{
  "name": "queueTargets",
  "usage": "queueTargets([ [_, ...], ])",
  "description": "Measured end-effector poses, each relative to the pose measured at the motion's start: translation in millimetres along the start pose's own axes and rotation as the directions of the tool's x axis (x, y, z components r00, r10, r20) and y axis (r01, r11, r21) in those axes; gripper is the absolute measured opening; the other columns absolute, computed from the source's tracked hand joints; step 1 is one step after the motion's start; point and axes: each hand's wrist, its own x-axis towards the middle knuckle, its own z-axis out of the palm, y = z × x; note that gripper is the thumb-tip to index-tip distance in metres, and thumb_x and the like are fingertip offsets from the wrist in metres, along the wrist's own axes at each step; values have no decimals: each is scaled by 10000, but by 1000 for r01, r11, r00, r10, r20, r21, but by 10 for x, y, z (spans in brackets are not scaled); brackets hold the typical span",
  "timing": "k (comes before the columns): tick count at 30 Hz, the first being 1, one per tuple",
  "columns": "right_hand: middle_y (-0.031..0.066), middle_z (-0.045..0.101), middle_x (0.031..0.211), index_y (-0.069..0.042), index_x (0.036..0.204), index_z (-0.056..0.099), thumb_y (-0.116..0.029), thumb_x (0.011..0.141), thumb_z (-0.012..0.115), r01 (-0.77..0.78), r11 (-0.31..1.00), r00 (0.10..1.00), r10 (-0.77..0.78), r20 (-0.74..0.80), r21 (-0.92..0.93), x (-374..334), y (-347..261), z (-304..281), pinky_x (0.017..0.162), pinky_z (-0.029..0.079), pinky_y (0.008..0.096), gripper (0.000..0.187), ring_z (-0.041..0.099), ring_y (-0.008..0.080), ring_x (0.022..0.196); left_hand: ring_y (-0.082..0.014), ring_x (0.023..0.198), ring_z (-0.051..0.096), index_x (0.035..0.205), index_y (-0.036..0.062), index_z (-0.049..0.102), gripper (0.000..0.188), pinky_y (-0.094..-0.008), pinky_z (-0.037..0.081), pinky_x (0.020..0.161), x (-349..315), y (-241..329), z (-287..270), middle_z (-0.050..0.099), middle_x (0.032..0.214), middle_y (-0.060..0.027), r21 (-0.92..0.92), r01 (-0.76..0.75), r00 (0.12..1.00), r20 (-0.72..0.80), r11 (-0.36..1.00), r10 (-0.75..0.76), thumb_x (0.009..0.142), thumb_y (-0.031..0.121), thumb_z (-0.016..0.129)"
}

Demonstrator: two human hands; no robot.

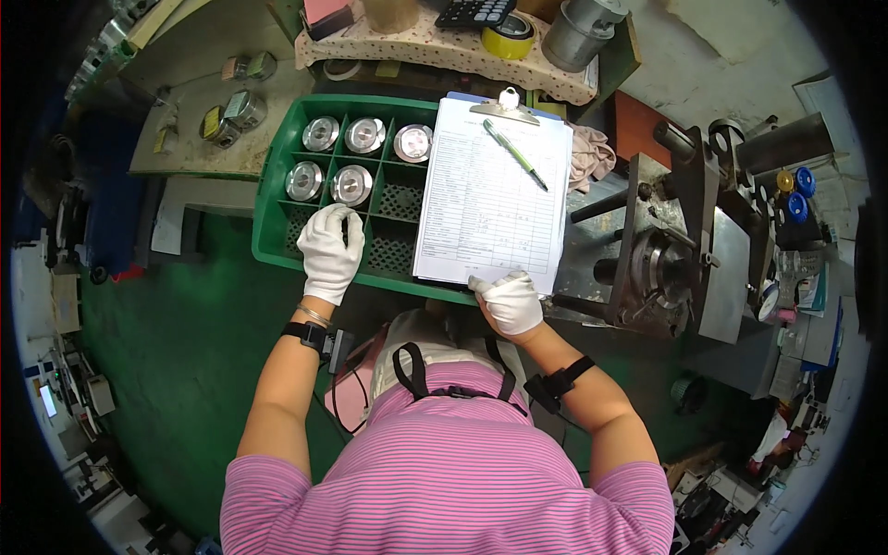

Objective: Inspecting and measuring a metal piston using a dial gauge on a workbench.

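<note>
Head view: the left hand (pixel 331 254), in a white fabric glove, sits at 9 o'clock over the near side of a green plastic crate (pixel 265 222). Its thumb and fingers are half curled, tips pointing between 12 and 1 o'clock, just beside one of the metal discs (pixel 351 185); whether they touch it or grip anything cannot be told. The right hand (pixel 511 303), gloved alike, lies palm down at the 6 o'clock edge of a clipboard (pixel 507 110), fingers bent over the lower edge of its sheets (pixel 481 203); how firmly it grips is hidden.

The left forearm rises from 7 o'clock, nearly straight; the right comes from 5 o'clock, bent at the elbow and slanting inward. Both wear black straps.

Five shiny, round, ring-stepped discs sit singly in the crate's square compartments, whose floors are latticed. The clipboard lies across the crate's 3 o'clock end, with a slim green pen (pixel 515 154) aslant on the ruled paper. Dark steel machinery (pixel 661 268) stands at 3 o'clock.
</note>
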Motion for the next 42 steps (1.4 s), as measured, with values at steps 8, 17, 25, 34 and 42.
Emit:
queueTargets([
  [8, 38, 534, 614, -140, 1054, 661, -212, 844, 611, -75, 997, 988, 76, 137, -19, 14, -5, -46, 612, 400, 379, 228, 554, 241, 576, -321, 810, 638, 858, 14, 629, 98, -408, 519, 749, 18, 24, -30, 656, 911, -122, -82, 47, 999, 24, 995, -46, 792, 79, 660],
  [17, 46, 532, 621, -125, 1079, 664, -227, 845, 619, -112, 994, 985, 112, 128, -10, 9, -21, -33, 668, 394, 384, 258, 539, 250, 593, -285, 773, 643, 798, 34, 633, 71, -398, 525, 708, 11, -8, -31, 658, 863, -93, -137, 70, 998, 3, 988, -70, 738, 48, 670],
  [25, 58, 523, 583, -96, 1021, 682, -164, 808, 637, -113, 992, 992, 109, 67, 49, 35, -37, -53, 683, 388, 393, 227, 531, 272, 588, -308, 791, 653, 851, -4, 642, 82, -377, 534, 739, -28, -46, -36, 666, 890, -132, -206, 93, 996, 30, 974, -88, 781, 40, 645],
  [34, 50, 531, 594, -101, 1021, 680, -181, 808, 645, -106, 994, 991, 104, 86, 19, 44, -43, -48, 652, 388, 382, 230, 536, 252, 573, -318, 750, 647, 816, -10, 638, 88, -388, 534, 690, -9, -66, -28, 667, 848, -142, -198, 48, 999, -1, 979, -49, 829, 77, 632],
  [42, 32, 516, 598, -111, 1002, 688, -172, 799, 657, -69, 998, 998, 69, 9, -2, 35, -32, -17, 624, 385, 367, 214, 530, 224, 555, -324, 731, 647, 798, -11, 649, 106, -392, 529, 671, -16, -68, -13, 668, 827, -146, -213, 73, 997, 12, 974, -72, 833, 88, 630],
])
